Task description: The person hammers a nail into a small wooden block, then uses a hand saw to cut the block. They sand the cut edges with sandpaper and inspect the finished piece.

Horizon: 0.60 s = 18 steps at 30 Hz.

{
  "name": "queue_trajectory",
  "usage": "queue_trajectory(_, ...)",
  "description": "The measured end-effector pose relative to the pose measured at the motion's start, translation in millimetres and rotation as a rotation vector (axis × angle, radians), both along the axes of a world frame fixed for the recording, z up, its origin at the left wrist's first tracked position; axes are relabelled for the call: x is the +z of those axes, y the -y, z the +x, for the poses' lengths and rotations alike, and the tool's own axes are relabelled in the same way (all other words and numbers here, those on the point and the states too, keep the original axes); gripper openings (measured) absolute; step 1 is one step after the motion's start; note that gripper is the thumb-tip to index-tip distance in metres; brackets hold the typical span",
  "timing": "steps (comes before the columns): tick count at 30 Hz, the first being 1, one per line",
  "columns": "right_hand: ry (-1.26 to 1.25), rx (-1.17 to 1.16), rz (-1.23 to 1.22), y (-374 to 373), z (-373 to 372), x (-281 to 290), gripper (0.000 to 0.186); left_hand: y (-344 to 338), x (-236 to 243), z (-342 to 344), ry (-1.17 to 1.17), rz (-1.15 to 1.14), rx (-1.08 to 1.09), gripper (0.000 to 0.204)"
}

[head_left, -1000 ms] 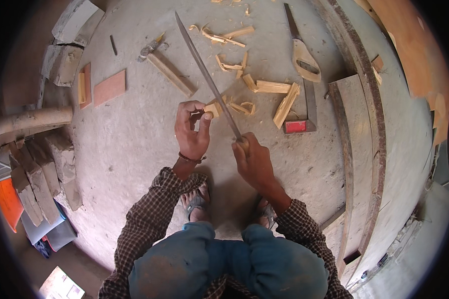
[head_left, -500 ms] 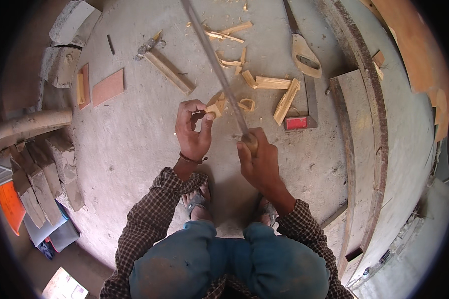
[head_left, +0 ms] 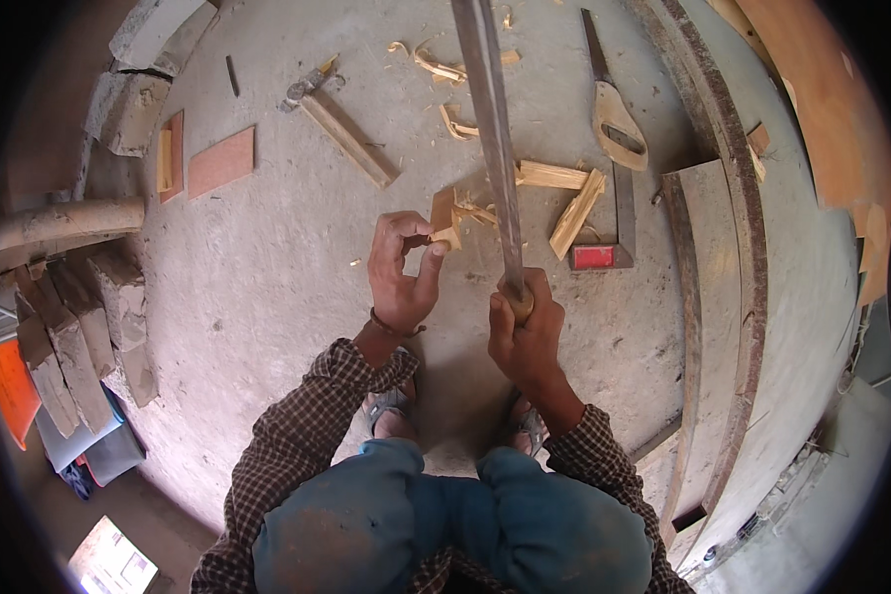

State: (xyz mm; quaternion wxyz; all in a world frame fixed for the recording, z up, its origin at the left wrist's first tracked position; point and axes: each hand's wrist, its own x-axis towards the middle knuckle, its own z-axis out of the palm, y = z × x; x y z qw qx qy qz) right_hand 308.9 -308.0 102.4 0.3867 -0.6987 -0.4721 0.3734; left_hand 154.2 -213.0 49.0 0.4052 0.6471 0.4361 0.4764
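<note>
My left hand (head_left: 403,272) pinches a small wooden block (head_left: 445,220) between thumb and fingers, holding it upright near the floor. In my right hand (head_left: 528,332) is the wooden handle of a long tool with a straight, dark metal blade (head_left: 492,129). The blade points away from me and stands to the right of the block, apart from it. Past the block lie curled wood shavings (head_left: 441,67). Split wood pieces (head_left: 577,213) rest on the floor beyond the blade, to its right.
A hammer (head_left: 342,134) lies at the far left of the hands, beside thin reddish boards (head_left: 221,163). At the right are a handsaw (head_left: 619,129), a try square with a red-marked stock (head_left: 594,257) and long planks (head_left: 708,297). Stacked wood blocks (head_left: 79,337) stand at the left.
The blade has swung to the right and now shows more of its broad side. Both hands sit slightly lower and further right in view; the block is still in the left.
</note>
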Motion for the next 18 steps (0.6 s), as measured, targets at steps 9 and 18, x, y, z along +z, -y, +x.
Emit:
queue_trajectory(9, -0.027, 0.086, -0.107, -9, 4, -36, 0.024, -11, 4, -1, 0.034, 0.029, 0.000, 0.021)
queue_trajectory(18, 0.056, 0.054, -0.255, -6, 7, -34, 0.024, -15, 7, 4, 0.048, -0.026, -0.036, 0.020)
